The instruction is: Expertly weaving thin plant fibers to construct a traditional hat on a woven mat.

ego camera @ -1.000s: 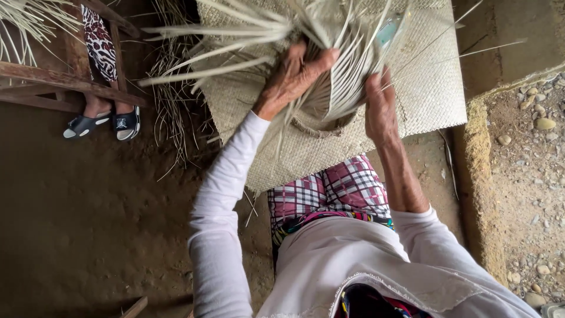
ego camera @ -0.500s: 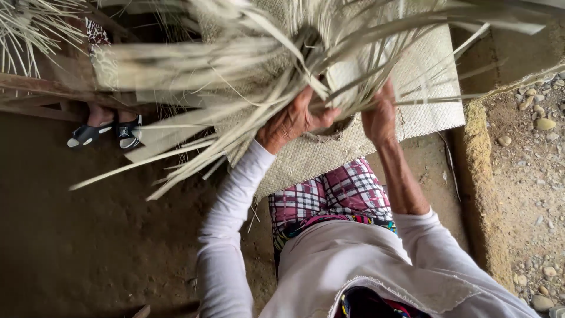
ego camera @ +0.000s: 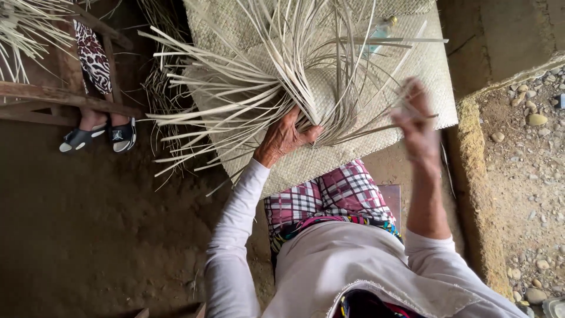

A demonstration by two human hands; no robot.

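A half-woven piece of pale palm strips (ego camera: 321,97) with many loose ends fanning out lies over a woven mat (ego camera: 424,70) in front of me. My left hand (ego camera: 282,138) grips the woven piece at its lower edge, fingers curled into the strips. My right hand (ego camera: 415,121), blurred by motion, is raised at the right and pinches one long thin strip that runs back to the piece. I wear a white long-sleeved top and a pink plaid skirt (ego camera: 329,197).
Another person's feet in black sandals (ego camera: 97,136) stand by a wooden bench (ego camera: 59,94) at the upper left. Loose dry strips (ego camera: 26,23) lie on the bench. A dirt floor lies left, a raised earth ledge (ego camera: 474,188) and gravel (ego camera: 529,176) right.
The woven piece came down from in front of the camera onto the mat. My right hand let go of its edge and moved right, drawing out a single strip. My left hand kept its hold.
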